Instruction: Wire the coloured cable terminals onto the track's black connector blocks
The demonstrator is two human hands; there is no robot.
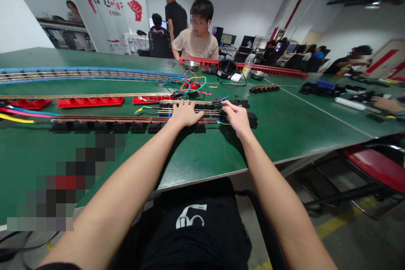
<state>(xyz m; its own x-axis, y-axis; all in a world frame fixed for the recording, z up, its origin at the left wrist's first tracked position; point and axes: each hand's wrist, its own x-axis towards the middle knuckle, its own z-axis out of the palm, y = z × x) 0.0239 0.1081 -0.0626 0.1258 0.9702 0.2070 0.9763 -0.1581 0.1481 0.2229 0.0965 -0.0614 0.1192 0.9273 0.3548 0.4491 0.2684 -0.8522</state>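
Observation:
My left hand (186, 114) lies palm down with its fingers spread across a black and blue track-like assembly (209, 113) that carries thin metal rods. At the assembly's right end my right hand (236, 117) is closed in a pinch; what its fingers hold is too small to make out. Thin blue wires (223, 98) show just beyond those fingertips. A long brown-railed strip on black blocks (104, 121) runs leftward from under my left forearm. A green wire with a ring terminal (142, 109) sticks out left of my left hand.
Behind lie red track pieces (90, 101), a blue track (95, 74) and a tangle of coloured wires (191, 82). Farther back are a metal bowl (258, 75), a bottle (248, 65) and a long red strip (268, 69). A person (198, 33) sits opposite; another person's hand (387, 104) is far right.

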